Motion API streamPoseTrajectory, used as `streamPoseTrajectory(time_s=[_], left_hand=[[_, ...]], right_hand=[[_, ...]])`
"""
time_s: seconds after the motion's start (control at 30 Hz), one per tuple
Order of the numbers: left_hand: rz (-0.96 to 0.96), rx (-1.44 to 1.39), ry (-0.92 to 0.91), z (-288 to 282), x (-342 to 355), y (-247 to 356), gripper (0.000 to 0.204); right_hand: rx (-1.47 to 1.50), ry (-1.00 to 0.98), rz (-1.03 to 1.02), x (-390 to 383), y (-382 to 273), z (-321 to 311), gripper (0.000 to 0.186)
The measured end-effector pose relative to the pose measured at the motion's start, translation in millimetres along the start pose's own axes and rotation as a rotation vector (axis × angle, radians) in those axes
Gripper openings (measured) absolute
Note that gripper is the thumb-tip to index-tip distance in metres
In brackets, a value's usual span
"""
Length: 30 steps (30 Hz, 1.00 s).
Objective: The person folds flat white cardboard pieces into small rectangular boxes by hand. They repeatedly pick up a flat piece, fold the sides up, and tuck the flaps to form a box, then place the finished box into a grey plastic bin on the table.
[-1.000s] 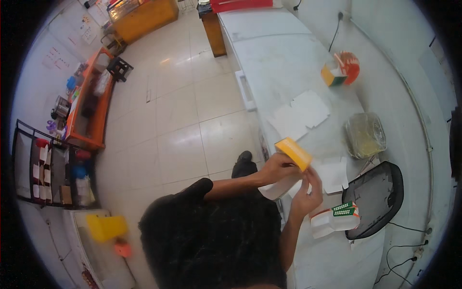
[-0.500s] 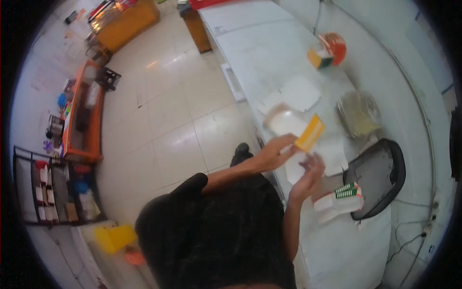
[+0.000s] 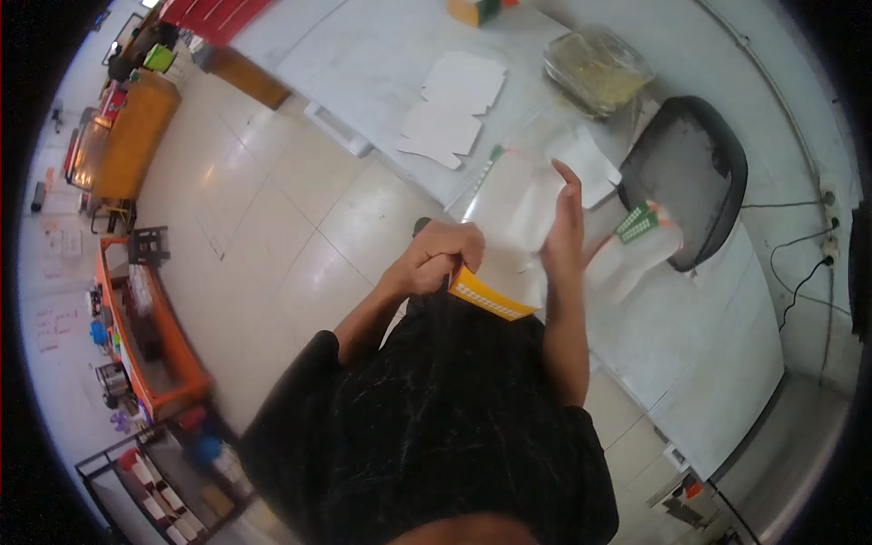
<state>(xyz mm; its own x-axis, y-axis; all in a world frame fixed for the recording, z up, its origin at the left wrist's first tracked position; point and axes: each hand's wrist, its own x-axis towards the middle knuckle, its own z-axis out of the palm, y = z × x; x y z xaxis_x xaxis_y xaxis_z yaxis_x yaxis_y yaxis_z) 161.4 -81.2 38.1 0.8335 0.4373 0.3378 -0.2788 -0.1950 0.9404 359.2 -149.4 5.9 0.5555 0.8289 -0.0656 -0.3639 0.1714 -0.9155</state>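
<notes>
We have the left hand (image 3: 443, 254) curled tight, fingers closed on the yellow end of a white carton (image 3: 522, 204). Our right hand (image 3: 565, 227) is open, fingers up and extended, at the carton's right side; can't tell if the palm touches it. Carton sits across the near edge of the white counter (image 3: 699, 363), yellow end toward our black shirt (image 3: 436, 418), white body over the countertop, some blur there.

Around it: we see a flat white blank (image 3: 454, 104) near the same edge, farther along, and a second white sheet (image 3: 592, 168) just past the right hand. By the wall-side edge: clear-wrapped tub (image 3: 599, 73), then a black-rimmed grey panel (image 3: 681, 173). A green-striped white box (image 3: 636, 250) overlaps that panel's rim from our angle; contact unclear.
</notes>
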Motion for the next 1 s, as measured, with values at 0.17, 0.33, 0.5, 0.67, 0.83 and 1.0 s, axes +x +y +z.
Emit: streamPoseTrajectory(time_s=[0.17,0.33,0.5,0.67,0.83,1.0], left_hand=[[0.059,0.204,0.023,9.9,6.4,12.8,0.024],[0.057,0.478,0.409,3.5,39.9,16.5,0.037],[-0.160,0.507,0.263,16.8,60.9,-8.4,0.015],[0.128,0.751,0.482,16.2,62.2,-16.4,0.024],[0.191,0.684,0.550,11.8,63.4,-17.4,0.023],[0.065,0.443,0.528,16.8,64.4,-4.1,0.027]], right_hand=[[-0.134,0.102,-0.026,-7.2,5.6,-4.0,0.034],[-0.494,0.114,-0.255,-12.0,5.6,-5.3,0.035],[-0.405,0.137,-0.174,-28.5,-22.1,17.4,0.034],[-0.601,-0.160,-0.573,-12.5,-19.4,1.3,0.046],[-0.359,-0.153,-0.131,-18.2,-21.3,3.2,0.025],[-0.436,0.083,-0.234,-25.5,-25.3,19.9,0.019]])
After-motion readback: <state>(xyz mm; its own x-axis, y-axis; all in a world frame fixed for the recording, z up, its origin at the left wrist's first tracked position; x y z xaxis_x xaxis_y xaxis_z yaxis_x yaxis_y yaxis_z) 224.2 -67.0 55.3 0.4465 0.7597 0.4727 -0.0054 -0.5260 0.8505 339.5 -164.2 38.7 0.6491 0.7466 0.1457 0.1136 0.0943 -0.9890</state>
